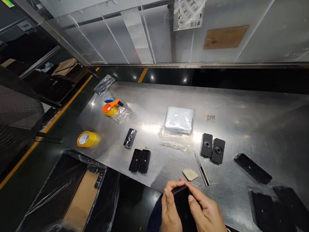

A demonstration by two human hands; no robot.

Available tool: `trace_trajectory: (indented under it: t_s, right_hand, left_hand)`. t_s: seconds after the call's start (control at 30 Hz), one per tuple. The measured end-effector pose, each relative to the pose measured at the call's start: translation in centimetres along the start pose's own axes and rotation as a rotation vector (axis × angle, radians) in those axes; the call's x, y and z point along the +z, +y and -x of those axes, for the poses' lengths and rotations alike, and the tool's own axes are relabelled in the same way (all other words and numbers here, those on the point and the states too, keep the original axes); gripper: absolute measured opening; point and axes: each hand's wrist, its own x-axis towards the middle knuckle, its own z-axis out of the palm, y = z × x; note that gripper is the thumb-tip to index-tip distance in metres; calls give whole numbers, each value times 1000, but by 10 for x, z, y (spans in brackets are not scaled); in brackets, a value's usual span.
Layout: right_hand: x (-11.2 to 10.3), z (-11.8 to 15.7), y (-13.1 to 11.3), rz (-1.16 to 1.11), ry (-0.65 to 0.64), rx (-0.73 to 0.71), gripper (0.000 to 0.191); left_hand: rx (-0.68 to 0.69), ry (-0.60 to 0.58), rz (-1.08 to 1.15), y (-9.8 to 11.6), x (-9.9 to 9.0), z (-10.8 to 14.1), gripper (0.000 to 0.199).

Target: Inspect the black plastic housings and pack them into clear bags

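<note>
Both hands grip one long black case (185, 209) at the table's front edge, low in the view. My left hand (171, 213) holds its left side, fingers curled over the top end. Against the right side, my right hand (206, 216) presses with thumb and fingers. Just beyond the hands lie a cream wedge-shaped piece (190, 174) and a slim metal cutter (201, 169). Farther back, two black boxes with round dials (212, 148) stand side by side. Two small open black trays (139, 161) are to the left, near a black wrapped piece (129, 138).
A metal table (151, 94) holds a stack of clear bags (179, 120), a tape dispenser (111, 108), a yellow tape roll (87, 139) and, at right, several black cases (275, 217). A plastic-lined box (82, 200) is at lower left, a fan (4, 128) far left.
</note>
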Motion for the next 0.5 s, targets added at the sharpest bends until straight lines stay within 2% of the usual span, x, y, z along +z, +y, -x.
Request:
trace_trajectory:
  t_s: [0.1,0.23,0.33,0.5]
  right_hand:
    - [2,2,3,-8,-24,-18,41]
    - [2,0,1,-13,-20,27,42]
    - [2,1,2,-35,-67,-16,42]
    - [-7,15,12,-217,-236,-42,50]
  left_hand:
    - [-45,3,26,-3,-2,1,56]
    - [1,18,2,-3,-3,3,52]
    - [2,20,25,-1,-4,2,51]
    - [-181,45,214,3,-3,-5,49]
